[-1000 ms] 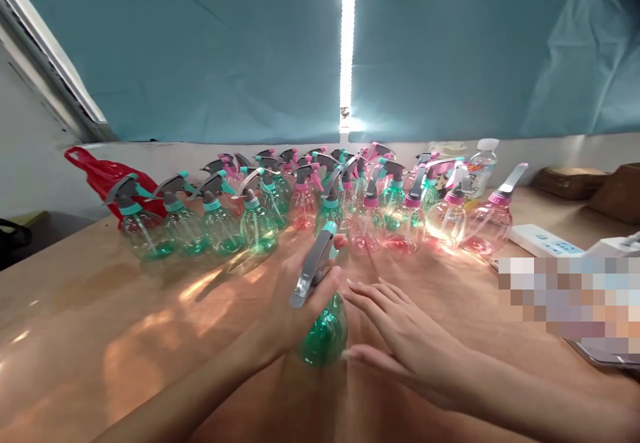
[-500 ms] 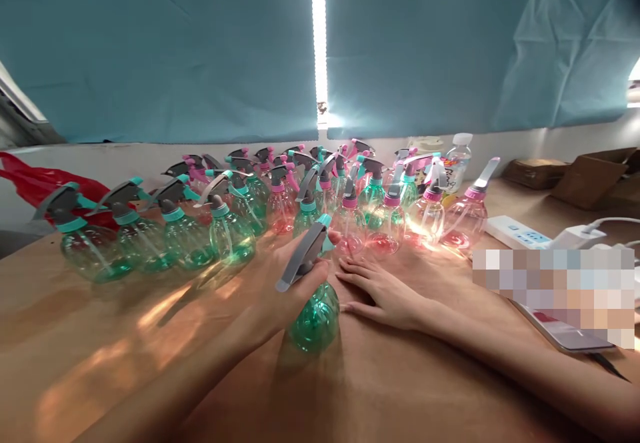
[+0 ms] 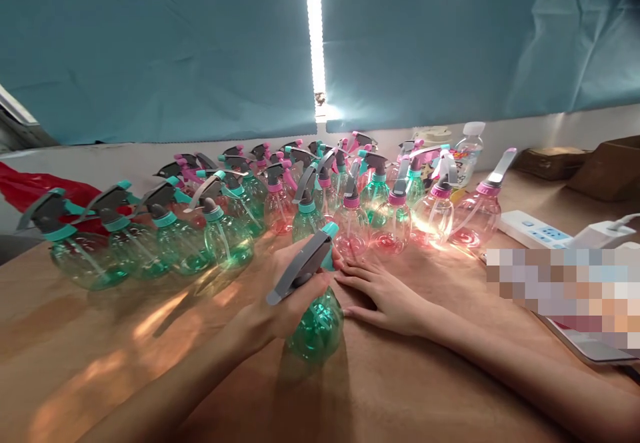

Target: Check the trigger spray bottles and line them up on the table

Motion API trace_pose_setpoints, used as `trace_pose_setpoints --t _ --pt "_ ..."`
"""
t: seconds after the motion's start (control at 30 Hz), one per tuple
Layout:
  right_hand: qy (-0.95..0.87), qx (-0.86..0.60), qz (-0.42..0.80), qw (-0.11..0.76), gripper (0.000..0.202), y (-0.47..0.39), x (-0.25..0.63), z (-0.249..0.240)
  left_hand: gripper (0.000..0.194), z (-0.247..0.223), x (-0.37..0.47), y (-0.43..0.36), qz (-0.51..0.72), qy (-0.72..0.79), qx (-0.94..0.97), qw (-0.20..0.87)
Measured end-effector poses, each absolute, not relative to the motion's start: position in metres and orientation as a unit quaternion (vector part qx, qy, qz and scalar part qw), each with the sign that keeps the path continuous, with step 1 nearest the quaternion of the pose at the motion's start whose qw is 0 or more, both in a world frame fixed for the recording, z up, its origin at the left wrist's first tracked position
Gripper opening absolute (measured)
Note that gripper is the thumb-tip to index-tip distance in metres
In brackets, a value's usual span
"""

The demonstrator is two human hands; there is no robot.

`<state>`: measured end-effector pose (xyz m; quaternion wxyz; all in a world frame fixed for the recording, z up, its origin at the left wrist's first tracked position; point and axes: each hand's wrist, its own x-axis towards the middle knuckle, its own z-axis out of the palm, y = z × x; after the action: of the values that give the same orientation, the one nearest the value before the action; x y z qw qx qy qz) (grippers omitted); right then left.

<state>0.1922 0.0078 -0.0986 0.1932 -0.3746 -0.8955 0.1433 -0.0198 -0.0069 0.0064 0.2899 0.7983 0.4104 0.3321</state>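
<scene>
Green spray bottle (image 3: 317, 333), lower centre of the frame; held about its neck in left hand (image 3: 285, 313), grip closed around it. Right hand (image 3: 383, 296), just right of the bottle: palm down on tabletop (image 3: 165, 363), grip opened flat, fingers a little apart.

Edges: tabletop border at far left, near red bag (image 3: 30, 186). Room for moving: broad stretch at lower left; narrow band only before the front row across the middle, green bottles (image 3: 133, 253) at left, pink bottles (image 3: 395, 229) at right. Bounded at right by white power strip (image 3: 530, 229) and flat device (image 3: 573, 341), partly pixelated.

Versus one second ago: right hand laid flat, formerly angled beside the bottle; red bag now cut by left frame edge.
</scene>
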Motion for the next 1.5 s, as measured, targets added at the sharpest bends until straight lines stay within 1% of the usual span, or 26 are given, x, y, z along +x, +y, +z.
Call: trace_pose_setpoints --t 0.23,0.3,0.43,0.5,0.73,1.0,1.17,1.3,1.5 --pt "-0.892 -0.376 0.15 0.202 0.065 0.007 0.193 -0.099 0.012 0.007 -0.022 -0.006 0.35 0.377 0.795 0.322" --pt "-0.891 -0.373 0.15 0.209 0.064 0.007 0.193 -0.099 0.016 0.006 -0.022 -0.007 0.352 0.38 0.791 0.326" --pt "-0.891 -0.372 0.147 0.214 0.061 0.007 0.192 -0.099 0.033 0.004 -0.018 -0.008 0.379 0.378 0.781 0.322" --pt "-0.891 -0.374 0.147 0.211 0.061 0.007 0.192 -0.099 0.036 0.003 -0.017 -0.007 0.387 0.372 0.782 0.317" --pt "-0.892 -0.382 0.144 0.193 0.065 0.008 0.193 -0.1 0.036 0.002 -0.017 -0.008 0.368 0.394 0.782 0.313" --pt "-0.894 -0.371 0.148 0.201 0.06 0.009 0.194 -0.101 0.037 -0.001 -0.02 -0.008 0.361 0.392 0.787 0.309" --pt "-0.892 -0.377 0.15 0.2 0.059 0.009 0.194 -0.1 0.034 -0.001 -0.02 -0.007 0.362 0.378 0.795 0.307" --pt "-0.891 -0.382 0.149 0.196 0.059 0.009 0.194 -0.1 0.037 -0.001 -0.02 -0.01 0.365 0.388 0.783 0.322" --pt "-0.892 -0.385 0.137 0.195 0.055 0.01 0.194 -0.101 0.039 -0.002 -0.021 -0.007 0.36 0.382 0.794 0.306"
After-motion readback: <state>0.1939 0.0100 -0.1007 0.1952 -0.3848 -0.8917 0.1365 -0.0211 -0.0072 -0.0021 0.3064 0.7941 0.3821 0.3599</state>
